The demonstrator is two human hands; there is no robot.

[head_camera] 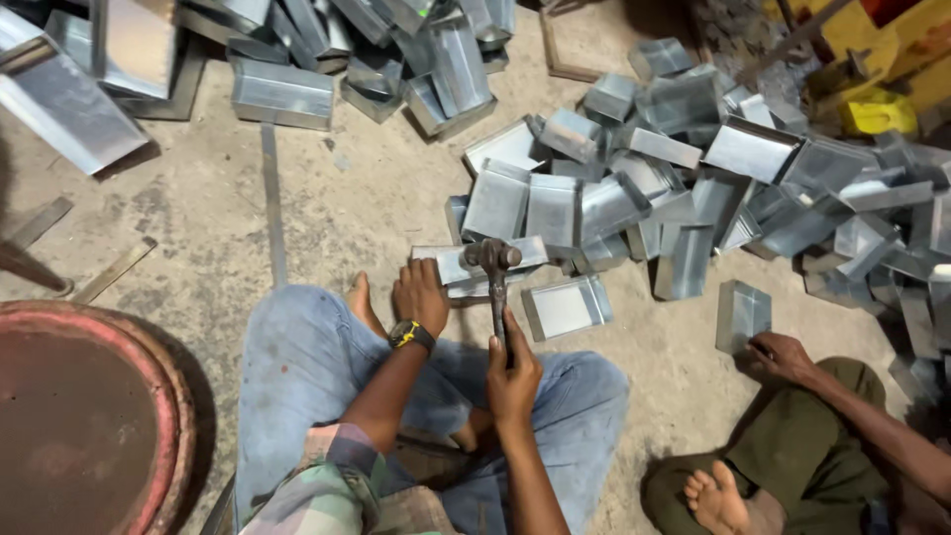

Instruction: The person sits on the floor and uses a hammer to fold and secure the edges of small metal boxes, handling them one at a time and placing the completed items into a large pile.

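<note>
I sit on the floor in blue jeans. My right hand (512, 369) grips the handle of a hammer (494, 260), whose metal head rests over a bent sheet-metal piece (448, 264) in front of my feet. My left hand (420, 294), with a yellow-faced watch on the wrist, presses down on that same piece at its left end. Just to the right lies a shallow sheet-metal tray (565, 307), and behind it a heap of similar folded boxes (634, 188).
Another person sits at the lower right; their hand (778, 354) touches a metal box (741, 314). More folded metal parts (282, 94) lie at the top left. A round rusty red rim (149, 396) stands at the lower left. Thin metal strips (271, 203) lie on the concrete.
</note>
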